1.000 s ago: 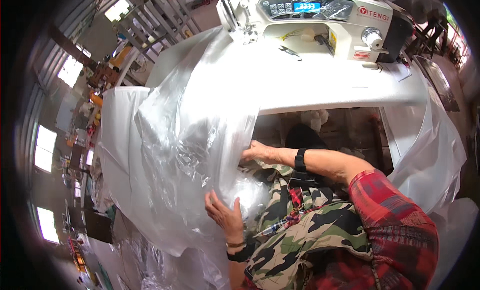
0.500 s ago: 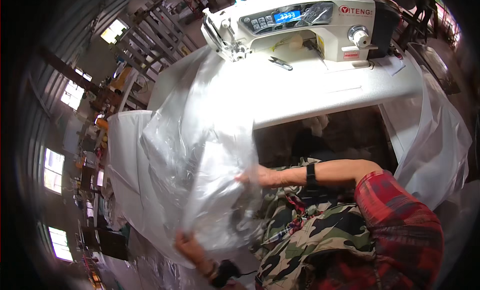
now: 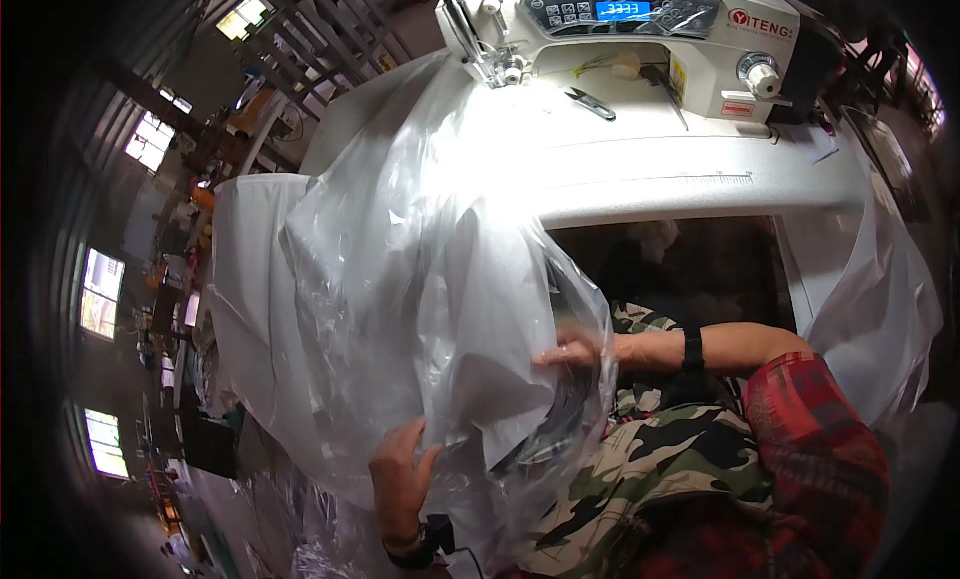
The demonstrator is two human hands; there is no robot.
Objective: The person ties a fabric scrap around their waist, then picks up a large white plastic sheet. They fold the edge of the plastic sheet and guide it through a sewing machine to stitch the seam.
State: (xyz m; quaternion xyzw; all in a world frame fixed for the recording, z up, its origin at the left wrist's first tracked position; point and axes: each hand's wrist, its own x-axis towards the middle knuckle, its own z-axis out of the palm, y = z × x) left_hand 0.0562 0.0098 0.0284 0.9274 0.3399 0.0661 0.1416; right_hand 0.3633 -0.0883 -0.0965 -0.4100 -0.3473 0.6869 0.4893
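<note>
A crumpled, translucent white plastic sheet (image 3: 390,309) is draped from beneath the needle area of a white sewing machine (image 3: 735,69), over the smooth pale tabletop (image 3: 640,194), and down toward the lap. At its lower part, the left hand (image 3: 402,479) is raised from a bent wrist, fingers loosely curved upward and thumb spread from them. The right hand (image 3: 575,349) is reached leftward, its forearm held nearly level, fingertips at the sheet; it is partly veiled by clear film, so whether anything is pinched cannot be told. Both wrists, 2 in all, are banded in black.
</note>
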